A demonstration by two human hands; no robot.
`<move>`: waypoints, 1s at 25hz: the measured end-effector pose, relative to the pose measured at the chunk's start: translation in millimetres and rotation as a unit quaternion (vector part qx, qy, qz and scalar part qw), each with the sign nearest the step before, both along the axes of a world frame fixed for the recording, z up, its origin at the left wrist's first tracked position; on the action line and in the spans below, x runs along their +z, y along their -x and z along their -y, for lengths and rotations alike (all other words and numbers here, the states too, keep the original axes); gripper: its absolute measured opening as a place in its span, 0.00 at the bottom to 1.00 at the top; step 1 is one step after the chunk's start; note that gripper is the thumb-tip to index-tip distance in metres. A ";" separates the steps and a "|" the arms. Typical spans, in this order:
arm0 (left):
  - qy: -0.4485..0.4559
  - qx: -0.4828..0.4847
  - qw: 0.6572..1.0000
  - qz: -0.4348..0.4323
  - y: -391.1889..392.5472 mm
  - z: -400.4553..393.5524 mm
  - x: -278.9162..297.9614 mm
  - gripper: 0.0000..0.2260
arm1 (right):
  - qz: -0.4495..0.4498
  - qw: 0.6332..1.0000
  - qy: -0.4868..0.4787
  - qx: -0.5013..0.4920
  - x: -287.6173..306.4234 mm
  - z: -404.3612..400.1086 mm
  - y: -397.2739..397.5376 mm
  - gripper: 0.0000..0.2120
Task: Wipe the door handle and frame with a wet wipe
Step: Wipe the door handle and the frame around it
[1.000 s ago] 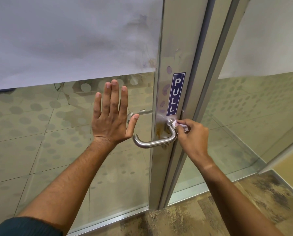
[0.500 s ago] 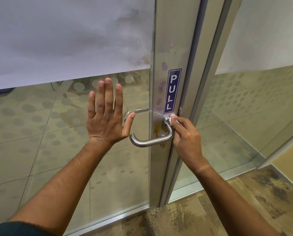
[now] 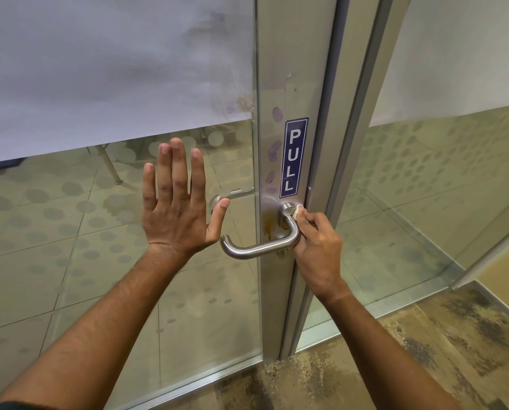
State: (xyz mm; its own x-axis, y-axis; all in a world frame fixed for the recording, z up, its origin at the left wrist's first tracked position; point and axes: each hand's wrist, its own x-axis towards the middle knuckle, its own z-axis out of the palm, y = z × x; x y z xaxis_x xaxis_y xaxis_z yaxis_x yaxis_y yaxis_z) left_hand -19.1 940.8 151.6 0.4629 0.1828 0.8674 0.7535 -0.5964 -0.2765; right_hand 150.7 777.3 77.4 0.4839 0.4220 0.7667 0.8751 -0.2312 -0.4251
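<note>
A steel lever door handle [image 3: 256,248] sticks out from the metal door frame [image 3: 288,69], with a rusty brown stain beside its base. My right hand [image 3: 318,247] pinches a small white wet wipe [image 3: 298,211] against the handle's neck, close to the base. My left hand [image 3: 178,202] lies flat on the glass pane [image 3: 70,232] left of the handle, fingers spread, holding nothing. Most of the wipe is hidden under my fingers.
A blue PULL sticker [image 3: 293,158] is on the frame above the handle, with purple smudges [image 3: 272,152] to its left. Frosted film covers the upper glass. A second glass panel [image 3: 439,187] stands to the right. Worn mottled carpet [image 3: 410,365] lies below.
My right hand has shifted the wipe a little along the handle's neck toward the base. My left hand stays flat on the glass. The camera has turned slightly.
</note>
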 end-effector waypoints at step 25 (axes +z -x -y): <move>0.007 0.001 1.000 -0.005 0.4 2.8 2.3 0.41 | -0.182 0.983 -0.001 0.004 -34.3 -4.1 12.2 0.03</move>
